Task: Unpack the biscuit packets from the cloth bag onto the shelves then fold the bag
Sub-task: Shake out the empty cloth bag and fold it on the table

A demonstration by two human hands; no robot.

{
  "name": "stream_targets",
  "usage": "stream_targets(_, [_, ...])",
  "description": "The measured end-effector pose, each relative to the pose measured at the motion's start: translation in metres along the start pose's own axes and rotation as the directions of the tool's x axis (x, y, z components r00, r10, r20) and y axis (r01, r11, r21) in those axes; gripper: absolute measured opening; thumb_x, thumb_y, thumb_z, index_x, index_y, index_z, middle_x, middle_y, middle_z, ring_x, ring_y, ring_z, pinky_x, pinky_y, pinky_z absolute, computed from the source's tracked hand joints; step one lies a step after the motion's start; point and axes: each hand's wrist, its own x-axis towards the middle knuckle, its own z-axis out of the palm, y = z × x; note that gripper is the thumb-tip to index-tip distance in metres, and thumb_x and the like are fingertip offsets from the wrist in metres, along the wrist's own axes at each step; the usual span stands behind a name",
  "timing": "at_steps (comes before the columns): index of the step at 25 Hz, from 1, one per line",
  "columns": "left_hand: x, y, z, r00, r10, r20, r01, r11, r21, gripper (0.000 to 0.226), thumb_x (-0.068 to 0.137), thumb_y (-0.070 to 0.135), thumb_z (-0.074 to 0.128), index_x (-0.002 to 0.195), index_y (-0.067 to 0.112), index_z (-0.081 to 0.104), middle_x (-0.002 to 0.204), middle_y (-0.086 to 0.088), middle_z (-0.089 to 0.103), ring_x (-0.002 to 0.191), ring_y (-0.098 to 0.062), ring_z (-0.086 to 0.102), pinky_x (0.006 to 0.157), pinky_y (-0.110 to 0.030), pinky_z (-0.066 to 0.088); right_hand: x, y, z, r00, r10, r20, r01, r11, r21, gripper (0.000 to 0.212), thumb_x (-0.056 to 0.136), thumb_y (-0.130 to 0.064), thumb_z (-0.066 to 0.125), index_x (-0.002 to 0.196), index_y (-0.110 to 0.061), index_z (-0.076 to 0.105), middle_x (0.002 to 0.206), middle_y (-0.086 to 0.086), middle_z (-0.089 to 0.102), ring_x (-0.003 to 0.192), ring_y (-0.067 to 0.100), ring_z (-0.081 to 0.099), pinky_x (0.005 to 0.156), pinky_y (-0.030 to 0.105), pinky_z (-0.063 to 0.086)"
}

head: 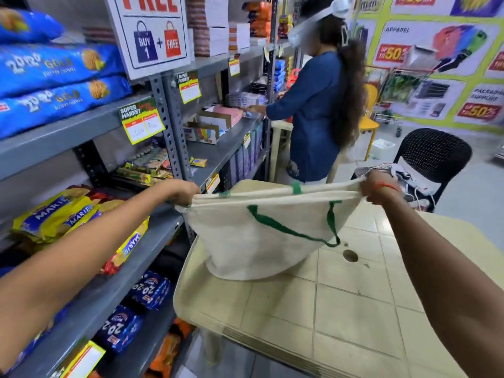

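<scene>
A cream cloth bag (245,241) with green handles hangs stretched flat between my hands, its bottom edge resting on the beige plastic table (341,301). My left hand (182,193) grips the bag's top left corner. My right hand (377,188) grips the top right corner. The bag looks flat and limp. Yellow Marie biscuit packets (62,214) lie on the grey shelf (114,285) at my left. Blue butter cookie packets (60,85) are stacked on the shelf above, and dark blue 20-20 packets (148,290) sit on the shelf below.
Grey metal shelving (174,124) runs along the left. A person in a blue top (313,113) stands at the shelves ahead. A black chair (433,156) with cables on it stands beyond the table, and a yellow chair (371,113) is farther back.
</scene>
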Motion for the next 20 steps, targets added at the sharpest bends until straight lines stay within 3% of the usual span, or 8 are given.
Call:
stream_targets(3, [0.004,0.001,-0.013,0.967,-0.239,0.088,0.254,0.879,-0.403,0.021,0.092,0.005,0.041,0.079,-0.001,0.057,0.065,-0.013,0.069,0.06,-0.025,0.061,0.047,-0.028,0.049,-0.014,0.001,0.002,0.965,0.024,0.26,-0.164,0.83,0.534,0.028,0.095,-0.005,0.04,0.12,-0.005,0.053,0.075,0.003,0.051,0.055,0.017,0.063,0.035,0.015,0.049])
stream_targets(5, [0.012,0.001,-0.031,0.953,-0.225,0.203,0.276,0.366,-0.889,0.032,0.096,0.008,0.036,0.071,0.003,0.054,0.052,-0.009,0.069,0.048,-0.019,0.067,0.046,-0.033,0.057,-0.015,-0.004,-0.004,0.953,-0.022,0.302,-0.233,0.586,0.776,0.019,0.096,-0.003,0.038,0.103,-0.013,0.052,0.084,0.002,0.052,0.046,0.007,0.065,0.037,0.012,0.048])
stream_targets(7, [0.015,0.0,-0.056,0.971,-0.196,0.135,0.109,-0.14,-0.984,0.036,0.098,0.014,0.04,0.064,0.006,0.051,0.04,-0.007,0.062,0.037,-0.014,0.063,0.041,-0.035,0.057,-0.012,-0.009,-0.011,0.929,-0.121,0.351,-0.26,0.465,0.846,0.018,0.093,0.001,0.043,0.085,-0.012,0.053,0.098,0.005,0.055,0.051,0.002,0.066,0.046,0.012,0.054])
stream_targets(9, [0.014,0.002,-0.085,0.986,-0.169,0.01,-0.044,-0.317,-0.947,0.038,0.095,0.019,0.047,0.058,0.01,0.047,0.033,-0.001,0.053,0.033,-0.01,0.056,0.045,-0.032,0.057,-0.016,-0.018,-0.024,0.917,-0.207,0.34,-0.222,0.443,0.869,0.019,0.091,0.003,0.049,0.078,-0.01,0.053,0.094,0.006,0.057,0.05,-0.001,0.066,0.049,0.009,0.054])
stream_targets(13, [0.001,0.002,-0.135,0.912,-0.303,-0.275,-0.344,-0.202,-0.917,0.017,0.085,0.008,0.059,0.069,0.014,0.054,0.05,0.001,0.061,0.05,-0.008,0.059,0.043,-0.022,0.055,-0.019,-0.04,-0.058,0.998,-0.016,-0.064,0.066,0.256,0.964,0.021,0.083,0.003,0.053,0.068,-0.012,0.048,0.072,0.01,0.051,0.037,0.002,0.058,0.039,0.015,0.05])
stream_targets(17, [-0.026,-0.005,-0.137,0.241,-0.619,-0.748,-0.636,0.481,-0.603,0.019,0.079,0.005,0.052,0.087,0.022,0.053,0.077,0.009,0.054,0.064,0.002,0.047,0.052,-0.002,0.038,-0.027,-0.036,-0.067,0.883,0.181,-0.433,0.381,0.263,0.886,0.025,0.077,-0.001,0.051,0.061,-0.018,0.041,0.063,0.003,0.049,0.045,0.002,0.057,0.047,0.02,0.057])
stream_targets(18, [-0.028,-0.009,-0.122,0.187,-0.571,-0.799,-0.592,0.584,-0.556,0.026,0.076,0.002,0.05,0.091,0.023,0.053,0.079,0.01,0.052,0.065,0.002,0.045,0.058,-0.006,0.037,-0.034,-0.031,-0.064,0.876,0.134,-0.464,0.392,0.364,0.845,0.022,0.077,-0.004,0.05,0.06,-0.016,0.042,0.061,0.004,0.048,0.046,0.004,0.057,0.049,0.024,0.058])
stream_targets(20, [-0.027,-0.018,-0.08,0.319,-0.493,-0.809,-0.416,0.694,-0.587,0.033,0.074,-0.004,0.05,0.096,0.018,0.06,0.083,0.003,0.056,0.072,-0.012,0.051,0.066,-0.023,0.043,-0.042,-0.01,-0.047,0.915,0.015,-0.404,0.287,0.68,0.675,0.011,0.075,-0.015,0.053,0.067,-0.007,0.051,0.063,0.012,0.051,0.052,0.017,0.056,0.049,0.035,0.056])
